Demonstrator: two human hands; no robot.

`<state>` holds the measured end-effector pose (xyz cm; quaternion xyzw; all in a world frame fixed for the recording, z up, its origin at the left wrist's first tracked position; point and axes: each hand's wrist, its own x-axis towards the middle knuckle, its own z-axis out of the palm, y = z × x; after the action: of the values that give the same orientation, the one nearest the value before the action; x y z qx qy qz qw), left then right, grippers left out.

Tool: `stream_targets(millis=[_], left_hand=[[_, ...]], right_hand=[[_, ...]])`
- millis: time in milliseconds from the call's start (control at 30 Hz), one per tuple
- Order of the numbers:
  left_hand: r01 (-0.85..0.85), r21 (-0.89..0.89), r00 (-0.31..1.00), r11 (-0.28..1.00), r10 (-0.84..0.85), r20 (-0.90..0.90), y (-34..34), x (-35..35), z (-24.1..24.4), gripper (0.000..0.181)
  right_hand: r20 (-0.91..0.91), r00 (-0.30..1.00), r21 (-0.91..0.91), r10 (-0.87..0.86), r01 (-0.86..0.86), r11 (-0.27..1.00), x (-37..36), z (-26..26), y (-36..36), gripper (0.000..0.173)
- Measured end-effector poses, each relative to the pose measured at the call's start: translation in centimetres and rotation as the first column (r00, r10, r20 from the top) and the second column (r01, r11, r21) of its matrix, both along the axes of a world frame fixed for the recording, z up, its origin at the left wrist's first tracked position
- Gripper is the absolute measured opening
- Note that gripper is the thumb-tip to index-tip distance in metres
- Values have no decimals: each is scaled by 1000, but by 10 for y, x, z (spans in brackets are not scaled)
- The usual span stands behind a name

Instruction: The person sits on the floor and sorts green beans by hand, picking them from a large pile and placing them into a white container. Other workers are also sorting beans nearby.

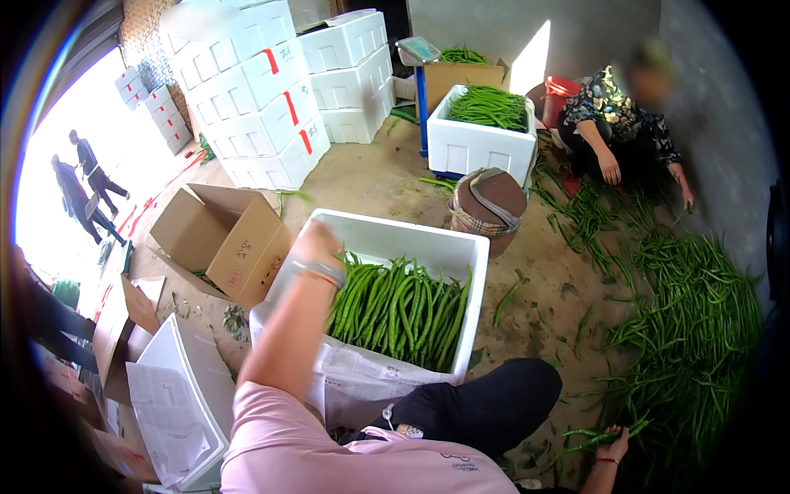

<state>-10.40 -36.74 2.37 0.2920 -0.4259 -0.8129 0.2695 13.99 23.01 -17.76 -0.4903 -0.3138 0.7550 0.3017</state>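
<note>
Long green chili peppers lie side by side in a white foam box before me, with printed paper over its near edge. My left hand is blurred above the box's left part, a grey band at its wrist; whether it holds anything is unclear. A blurred green pepper shows just beyond it, over the floor. Low at the right, my right hand holds a few green peppers at the edge of a large pepper heap on the floor.
An open cardboard box stands left of the foam box, a brown round stool beyond it. A filled foam box sits on a scale. Foam boxes are stacked behind. A co-worker crouches by the wall; others walk outside.
</note>
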Motion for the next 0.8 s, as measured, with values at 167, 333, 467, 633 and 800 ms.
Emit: stream_targets(millis=[167,333,467,633,800], left_hand=[[-284,-210,934,935,320,160,-154,24,86,37],[457,-265,878,849,-478,-19,-51,1,-13,27],[959,282,0,-6,-1000,-23,76,68,-50,54],[957,120,-258,-264,-964,-61,144,100,-58,41],[981,-194,153,19,-692,705,101,45,-75,34]], right_hand=[[0,998,203,59,-57,977,-32,64,-68,25],[423,731,852,536,-522,39,-81,192,-158,23],[801,491,402,342,-19,-915,-132,224,-264,13],[890,393,189,234,150,-970,-149,194,-299,17],[775,550,444,311,-124,-888,-154,198,-277,40]])
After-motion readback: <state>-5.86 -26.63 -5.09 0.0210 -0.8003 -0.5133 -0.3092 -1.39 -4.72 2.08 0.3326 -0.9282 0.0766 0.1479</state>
